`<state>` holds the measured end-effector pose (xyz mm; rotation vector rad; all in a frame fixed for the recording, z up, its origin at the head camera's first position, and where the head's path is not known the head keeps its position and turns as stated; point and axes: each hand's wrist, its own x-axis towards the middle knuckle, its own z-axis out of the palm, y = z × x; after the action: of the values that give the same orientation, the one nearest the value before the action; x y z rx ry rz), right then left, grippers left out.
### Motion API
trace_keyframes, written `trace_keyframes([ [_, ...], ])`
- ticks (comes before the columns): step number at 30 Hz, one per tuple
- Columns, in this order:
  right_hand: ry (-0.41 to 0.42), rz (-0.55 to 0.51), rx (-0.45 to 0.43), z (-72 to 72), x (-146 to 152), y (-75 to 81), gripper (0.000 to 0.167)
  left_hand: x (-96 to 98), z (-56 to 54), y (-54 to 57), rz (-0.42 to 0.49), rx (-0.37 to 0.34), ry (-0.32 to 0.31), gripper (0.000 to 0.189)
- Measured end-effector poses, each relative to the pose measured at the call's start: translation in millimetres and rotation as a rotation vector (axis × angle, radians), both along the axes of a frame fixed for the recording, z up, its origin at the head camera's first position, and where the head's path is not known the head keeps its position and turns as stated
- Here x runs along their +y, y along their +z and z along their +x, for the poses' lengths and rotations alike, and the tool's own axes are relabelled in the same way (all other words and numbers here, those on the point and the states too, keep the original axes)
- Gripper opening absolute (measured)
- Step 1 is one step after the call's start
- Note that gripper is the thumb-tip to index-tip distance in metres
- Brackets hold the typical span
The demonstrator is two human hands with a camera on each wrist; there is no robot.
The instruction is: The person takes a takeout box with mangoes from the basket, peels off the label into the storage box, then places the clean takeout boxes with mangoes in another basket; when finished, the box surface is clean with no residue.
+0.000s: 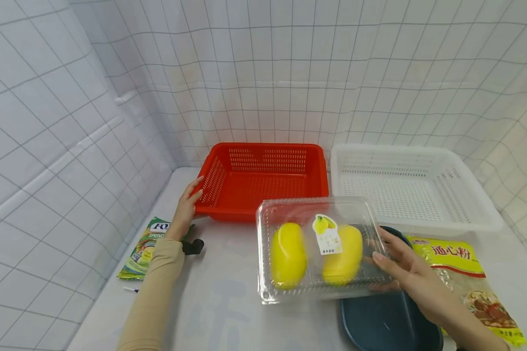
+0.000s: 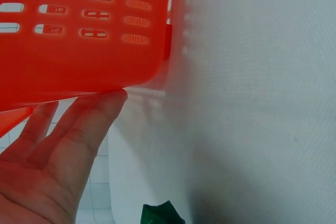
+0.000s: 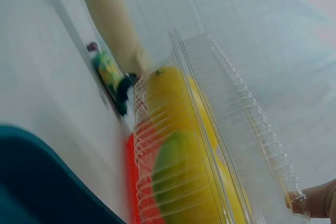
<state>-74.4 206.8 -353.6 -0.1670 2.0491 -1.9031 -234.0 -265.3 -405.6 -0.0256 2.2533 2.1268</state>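
My right hand (image 1: 406,268) grips the right side of a clear plastic clamshell box (image 1: 298,208), held tilted above the table. Inside lie yellow mangoes (image 1: 288,256); a white sticker with a mango picture (image 1: 329,236) is on the lid. In the right wrist view one mango (image 3: 176,179) has a greenish patch. My left hand (image 1: 186,204) is at the left side of a red plastic basket (image 1: 241,214). The left wrist view shows its extended fingers (image 2: 79,135) against the basket's outer wall, under its edge.
A white basket (image 1: 461,224) stands right of the red one. Below the box is a dark blue bin (image 1: 377,321), with a yellow pasta bag (image 1: 456,261) to its right. A green packet (image 1: 142,253) lies by the left forearm. Grid-patterned sheeting (image 1: 281,73) surrounds the table.
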Motion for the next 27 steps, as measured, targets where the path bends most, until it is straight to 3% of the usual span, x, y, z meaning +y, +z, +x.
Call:
trace_keyframes([
  [6,0.103,-0.03,-0.068,6.0,-23.9,-10.4,0.065,-6.2,-9.9,-17.6,0.001,-0.003,0.016,0.05],
  [12,0.15,0.021,-0.137,7.4,-42.5,-21.5,0.069,-5.7,-9.3,-18.8,-0.012,0.01,0.013,0.049],
  [17,0.175,-0.025,-0.187,5.5,-61.5,-32.3,0.072,-6.6,-9.3,-17.7,-0.02,0.014,0.025,0.048],
  [27,0.05,-0.137,-0.335,9.9,-98.4,-53.7,0.078,-7.2,-10.7,-18.3,-0.03,0.023,0.014,0.049],
])
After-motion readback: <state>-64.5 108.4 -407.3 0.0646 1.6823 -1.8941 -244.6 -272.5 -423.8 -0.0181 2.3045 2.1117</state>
